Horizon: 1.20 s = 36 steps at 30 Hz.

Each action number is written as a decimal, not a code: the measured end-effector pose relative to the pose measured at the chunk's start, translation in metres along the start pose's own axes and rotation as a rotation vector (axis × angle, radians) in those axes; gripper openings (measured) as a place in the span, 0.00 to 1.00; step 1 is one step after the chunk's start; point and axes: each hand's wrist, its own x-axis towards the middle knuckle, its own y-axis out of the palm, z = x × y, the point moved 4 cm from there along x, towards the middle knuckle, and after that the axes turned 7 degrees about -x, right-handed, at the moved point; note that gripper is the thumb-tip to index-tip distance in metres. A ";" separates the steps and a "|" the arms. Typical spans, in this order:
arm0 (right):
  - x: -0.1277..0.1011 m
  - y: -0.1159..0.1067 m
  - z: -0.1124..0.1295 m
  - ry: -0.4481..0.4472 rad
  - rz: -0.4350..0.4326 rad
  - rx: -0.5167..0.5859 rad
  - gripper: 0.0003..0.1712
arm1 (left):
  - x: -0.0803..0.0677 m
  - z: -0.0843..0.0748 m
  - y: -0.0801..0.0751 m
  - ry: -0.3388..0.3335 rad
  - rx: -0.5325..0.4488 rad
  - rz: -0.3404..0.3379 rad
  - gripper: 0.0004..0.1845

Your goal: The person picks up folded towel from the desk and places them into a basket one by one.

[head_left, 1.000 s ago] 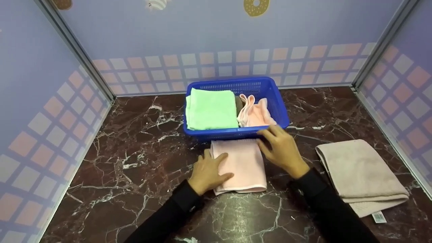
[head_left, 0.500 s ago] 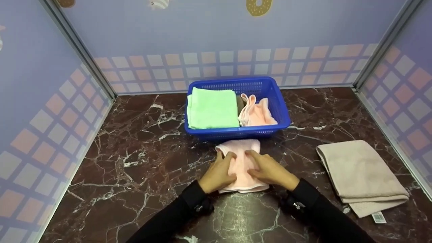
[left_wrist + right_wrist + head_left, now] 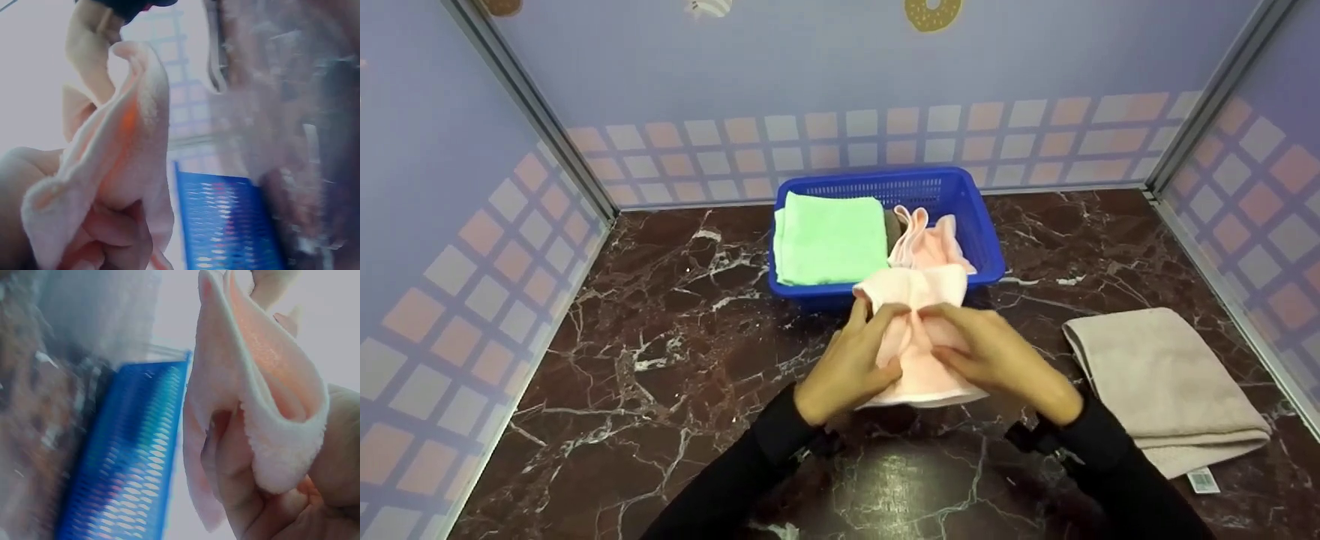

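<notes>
A folded pale pink towel (image 3: 930,379) is held up off the table, just in front of the basket, its far edge overlapping the basket's front rim. My left hand (image 3: 851,364) grips its left side and my right hand (image 3: 1005,356) its right side, so the cloth puckers between the thumbs. Both wrist views show fingers curled under the layers of the towel (image 3: 121,152). Behind it stands the blue plastic basket (image 3: 988,247), with a folded green towel (image 3: 832,240) at its left and a peach-pink cloth (image 3: 934,244) at its right.
A beige folded towel (image 3: 1166,379) with a white tag (image 3: 1203,480) lies on the right of the dark marbled table (image 3: 675,420). Patterned panels (image 3: 735,90) close off the back and both sides. A strip of brown cloth (image 3: 893,227) shows inside the basket.
My right hand has come from the basket's front edge to the pink towel's right side. Both hands then lifted the towel off the table and carried it forward, towards the basket.
</notes>
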 end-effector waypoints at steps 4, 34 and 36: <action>0.016 -0.024 -0.010 0.063 -0.075 0.004 0.29 | 0.030 -0.005 -0.008 0.038 -0.024 -0.073 0.24; 0.110 0.005 -0.156 0.294 0.170 -0.627 0.20 | 0.165 0.085 0.046 -0.407 0.558 0.397 0.26; 0.112 0.008 -0.158 0.313 0.229 -0.629 0.20 | 0.165 0.086 0.046 -0.430 0.548 0.432 0.27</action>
